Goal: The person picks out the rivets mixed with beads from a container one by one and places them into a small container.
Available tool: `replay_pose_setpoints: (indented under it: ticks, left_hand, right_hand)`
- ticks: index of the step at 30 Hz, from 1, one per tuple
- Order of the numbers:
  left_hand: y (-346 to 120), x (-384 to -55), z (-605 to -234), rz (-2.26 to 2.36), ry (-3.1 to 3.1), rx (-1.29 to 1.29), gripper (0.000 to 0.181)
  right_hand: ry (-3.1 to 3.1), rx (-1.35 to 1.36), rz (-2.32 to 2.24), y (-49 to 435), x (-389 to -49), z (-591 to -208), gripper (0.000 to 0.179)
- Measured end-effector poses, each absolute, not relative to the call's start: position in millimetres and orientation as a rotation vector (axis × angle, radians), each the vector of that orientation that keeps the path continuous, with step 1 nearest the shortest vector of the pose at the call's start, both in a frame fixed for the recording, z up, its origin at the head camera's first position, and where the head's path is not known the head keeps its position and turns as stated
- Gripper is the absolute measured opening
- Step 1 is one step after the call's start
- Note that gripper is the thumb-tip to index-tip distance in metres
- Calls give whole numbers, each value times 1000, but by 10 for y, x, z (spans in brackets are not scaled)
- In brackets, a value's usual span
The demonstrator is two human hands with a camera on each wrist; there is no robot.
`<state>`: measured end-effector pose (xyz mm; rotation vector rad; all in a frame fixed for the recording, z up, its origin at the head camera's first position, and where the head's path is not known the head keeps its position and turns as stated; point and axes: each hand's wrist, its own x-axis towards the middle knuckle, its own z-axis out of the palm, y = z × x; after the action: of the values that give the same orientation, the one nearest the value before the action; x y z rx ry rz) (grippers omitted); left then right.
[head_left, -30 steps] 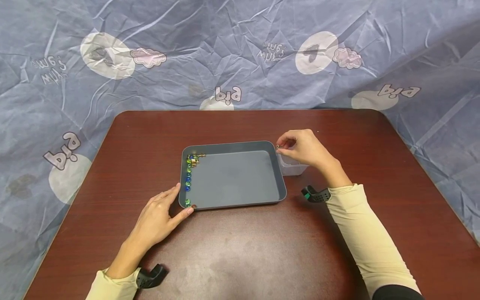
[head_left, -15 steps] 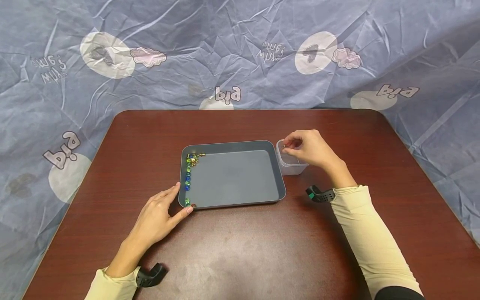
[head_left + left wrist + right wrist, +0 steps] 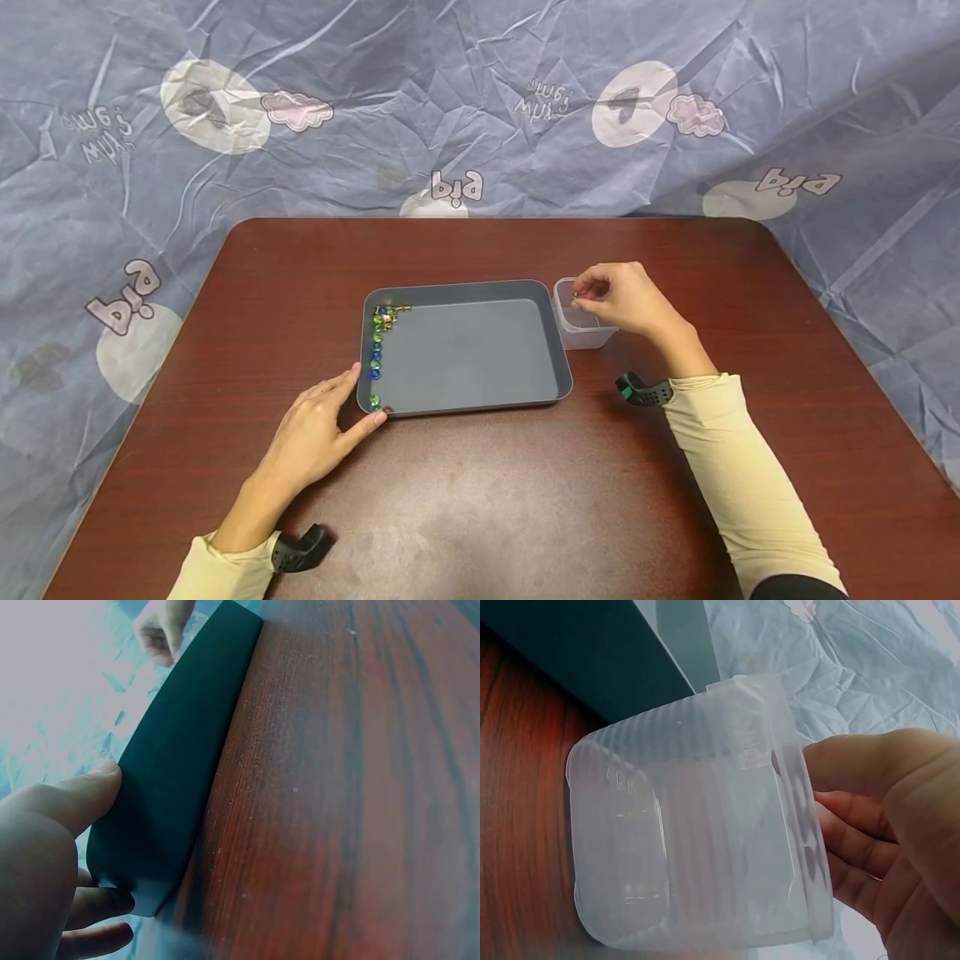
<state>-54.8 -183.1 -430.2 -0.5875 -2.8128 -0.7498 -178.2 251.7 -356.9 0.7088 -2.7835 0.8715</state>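
My right hand (image 3: 628, 298) pinches a small gold piece (image 3: 575, 295) between thumb and fingers, over the clear plastic container (image 3: 588, 337). In the right wrist view the fingertips show behind the container's rim (image 3: 810, 847), and the piece cannot be made out. A grey tray (image 3: 472, 354) stands against the container's left side. Along its left wall lies a row of green and blue glass marbles (image 3: 377, 357). Several gold spool-shaped pieces (image 3: 390, 320) gather among marbles in the far left corner. My left hand (image 3: 311, 437) rests with extended fingers and thumb against the tray's near left corner.
The dark red-brown table (image 3: 480, 492) has rounded far corners. Behind it hangs a wrinkled blue-grey printed sheet (image 3: 480, 108). A green marble (image 3: 375, 402) and a brown one (image 3: 387, 409) sit in the tray's near left corner. Black bands (image 3: 302, 550) circle both wrists.
My right hand has moved a little to the right, from the tray's right rim to over the container, still pinching the small gold piece. My left hand stays at the tray corner.
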Motion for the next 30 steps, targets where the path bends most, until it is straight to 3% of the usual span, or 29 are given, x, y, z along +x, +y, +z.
replay_pose_setpoints:
  ticks: [30]
  left_hand:
    - [-1830, -543, -4287, -746, -2815, -596, 76]
  right_hand:
    - [-2832, 693, 822, 2511, -1781, -3572, 15]
